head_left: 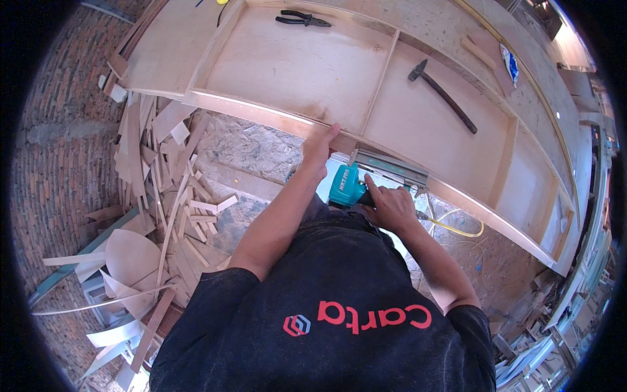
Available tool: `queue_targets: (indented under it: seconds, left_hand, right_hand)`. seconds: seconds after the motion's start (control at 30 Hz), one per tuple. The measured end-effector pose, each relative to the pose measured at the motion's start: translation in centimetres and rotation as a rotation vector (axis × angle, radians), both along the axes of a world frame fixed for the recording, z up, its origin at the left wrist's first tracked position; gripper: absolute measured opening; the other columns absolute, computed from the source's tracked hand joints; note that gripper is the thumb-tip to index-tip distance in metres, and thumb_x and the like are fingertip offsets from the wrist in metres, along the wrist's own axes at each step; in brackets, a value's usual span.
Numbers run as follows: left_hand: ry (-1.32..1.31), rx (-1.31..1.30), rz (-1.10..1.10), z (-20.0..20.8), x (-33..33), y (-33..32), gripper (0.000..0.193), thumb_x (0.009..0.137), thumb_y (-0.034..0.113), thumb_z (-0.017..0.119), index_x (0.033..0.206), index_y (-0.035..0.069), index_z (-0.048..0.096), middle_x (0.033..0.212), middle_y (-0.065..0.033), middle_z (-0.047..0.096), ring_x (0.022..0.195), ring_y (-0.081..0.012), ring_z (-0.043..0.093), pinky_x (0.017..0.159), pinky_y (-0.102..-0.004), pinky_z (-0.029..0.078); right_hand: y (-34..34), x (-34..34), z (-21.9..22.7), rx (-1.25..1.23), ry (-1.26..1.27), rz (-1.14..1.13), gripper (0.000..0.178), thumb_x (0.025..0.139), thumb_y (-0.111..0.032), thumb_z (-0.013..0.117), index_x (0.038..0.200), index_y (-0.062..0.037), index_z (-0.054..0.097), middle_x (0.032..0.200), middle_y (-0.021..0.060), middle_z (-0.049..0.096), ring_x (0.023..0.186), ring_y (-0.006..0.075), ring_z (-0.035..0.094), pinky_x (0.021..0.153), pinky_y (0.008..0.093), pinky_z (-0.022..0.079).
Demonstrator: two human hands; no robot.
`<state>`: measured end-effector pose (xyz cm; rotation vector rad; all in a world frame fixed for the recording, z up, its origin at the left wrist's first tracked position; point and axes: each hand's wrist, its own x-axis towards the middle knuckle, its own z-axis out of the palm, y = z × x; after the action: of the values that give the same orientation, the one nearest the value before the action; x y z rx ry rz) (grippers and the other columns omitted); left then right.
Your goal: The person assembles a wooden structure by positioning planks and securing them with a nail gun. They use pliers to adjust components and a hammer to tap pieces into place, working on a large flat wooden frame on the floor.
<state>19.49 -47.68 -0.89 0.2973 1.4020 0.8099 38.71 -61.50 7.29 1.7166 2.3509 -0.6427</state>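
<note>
My right hand (393, 206) is wrapped round the dark handle of a teal nail gun (346, 185), its index finger stretched along the tool. The gun's nose meets the near side of a shallow wooden frame (261, 117), and its metal magazine lies along that side. Just left of the nose, my left hand (319, 149) grips the frame's near edge, thumb on top and the other fingers mostly hidden below. Inside the divided frame lie black-handled pliers (304, 19) and, in the compartment to their right, a hammer (444, 96).
A yellow air hose (464, 230) loops below the gun. Wood offcuts (189, 202) pile up on the floor at left, beside a brick wall (59, 163). A blue-and-white packet (509, 64) sits on the bench at far right, near a wood block (479, 52).
</note>
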Motion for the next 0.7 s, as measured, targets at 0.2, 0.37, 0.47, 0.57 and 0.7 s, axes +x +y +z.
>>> queue_targets:
  seconds: [0.2,0.37,0.47,0.57,0.7]
  left_hand:
    - [-0.040,0.046,0.015,-0.2,0.0,-0.1,0.058,0.084,0.029,0.088,0.125,-0.005,0.064,0.118,-0.0132,0.069,0.106,-0.0209,0.066,0.089,-0.0356,0.055]
    - [-0.036,0.077,-0.013,-0.3,0.0,-0.2,0.056,0.084,0.035,0.087,0.125,0.004,0.065,0.116,-0.0095,0.069,0.104,-0.0205,0.066,0.087,-0.0372,0.054]
    - [-0.051,0.082,-0.027,-0.7,-0.1,-0.1,0.056,0.085,0.034,0.086,0.124,0.001,0.065,0.114,-0.0113,0.070,0.102,-0.0215,0.068,0.087,-0.0373,0.055]
    - [-0.030,0.073,-0.029,-1.0,-0.1,-0.2,0.052,0.086,0.032,0.086,0.119,-0.004,0.067,0.111,-0.0130,0.071,0.098,-0.0207,0.069,0.083,-0.0356,0.056]
    - [-0.038,0.069,-0.012,-1.2,0.0,0.0,0.051,0.086,0.031,0.085,0.118,-0.005,0.068,0.110,-0.0129,0.072,0.096,-0.0202,0.069,0.082,-0.0345,0.057]
  right_hand:
    - [0.0,0.1,-0.2,0.048,0.028,0.005,0.078,0.082,-0.041,0.080,0.148,-0.0121,0.049,0.089,0.0118,0.075,0.075,0.0322,0.073,0.070,0.0462,0.054]
    - [-0.4,-0.4,-0.3,0.073,0.053,-0.029,0.079,0.081,-0.040,0.080,0.148,-0.0124,0.049,0.088,0.0112,0.074,0.074,0.0312,0.072,0.069,0.0461,0.054]
    - [-0.6,-0.7,0.4,0.065,0.066,0.008,0.079,0.082,-0.040,0.080,0.149,-0.0125,0.048,0.088,0.0109,0.074,0.074,0.0306,0.072,0.068,0.0458,0.054]
    - [-0.3,-0.9,1.2,0.048,0.046,-0.040,0.081,0.083,-0.040,0.079,0.150,-0.0109,0.046,0.092,0.0138,0.075,0.078,0.0326,0.073,0.074,0.0468,0.055]
    - [0.2,-1.0,1.8,0.017,0.024,-0.021,0.081,0.083,-0.040,0.079,0.150,-0.0104,0.046,0.091,0.0140,0.075,0.077,0.0324,0.074,0.074,0.0470,0.055]
